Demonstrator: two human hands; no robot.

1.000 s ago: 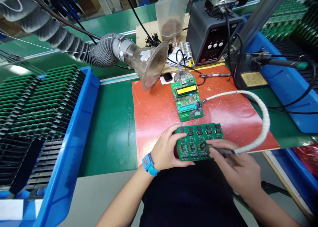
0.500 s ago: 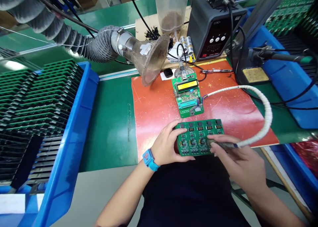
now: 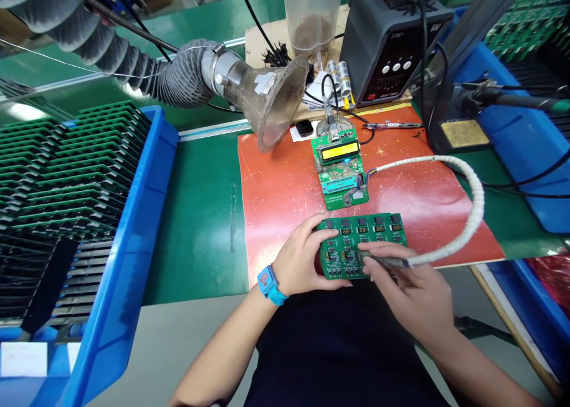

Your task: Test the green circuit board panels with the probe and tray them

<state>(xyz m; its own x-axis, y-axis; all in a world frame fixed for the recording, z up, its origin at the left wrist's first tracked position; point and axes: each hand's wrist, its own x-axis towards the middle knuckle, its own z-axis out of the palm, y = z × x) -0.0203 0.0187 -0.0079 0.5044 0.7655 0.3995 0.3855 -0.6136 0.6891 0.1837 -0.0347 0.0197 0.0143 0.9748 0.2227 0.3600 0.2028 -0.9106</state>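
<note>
A green circuit board (image 3: 351,239) with a row of small two-digit displays lies at the front edge of the red mat. Fingers closed on its left end, my left hand (image 3: 305,258) grips it by the top and bottom edges. My right hand (image 3: 416,294) pinches a dark probe (image 3: 392,261) wired to a white wrapped cable (image 3: 476,211). The probe's tip is over the middle of the board, hidden by my fingers. That cable runs to a programmer board (image 3: 341,169) with a lit yellow screen and a teal socket, just beyond the circuit board.
At left, a blue bin (image 3: 146,187) holds stacked green boards (image 3: 89,163). A fume extractor funnel (image 3: 285,104) hangs over the mat's back left. Behind stands a dark soldering station (image 3: 392,50). Another blue bin (image 3: 512,139) and a yellow sponge (image 3: 465,133) are at right.
My right hand has moved left along the circuit board with the probe. My left hand keeps its grip on the board. The whole view has shifted slightly.
</note>
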